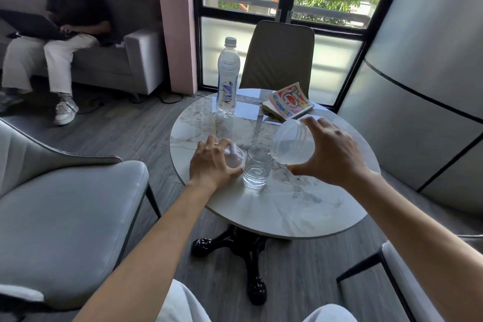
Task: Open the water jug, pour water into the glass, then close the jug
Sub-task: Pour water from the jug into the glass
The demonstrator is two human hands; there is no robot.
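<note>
Knees in pale trousers [183, 306] at bottom edge. Both forearms reach up-frame over round marble table [287, 211]. Left hand [211, 162], grip closed over jug lid [235, 155] resting on table, frame centre. Glass [257, 166] upright just right of it, water low inside. Right hand [332, 150], grip closed around jug [292, 142], tilted, mouth over glass rim. Farther: bottle [228, 78], comic book [288, 103].

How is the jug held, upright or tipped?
Tipped: the right hand tilts the jug, mouth down toward the glass.
</note>
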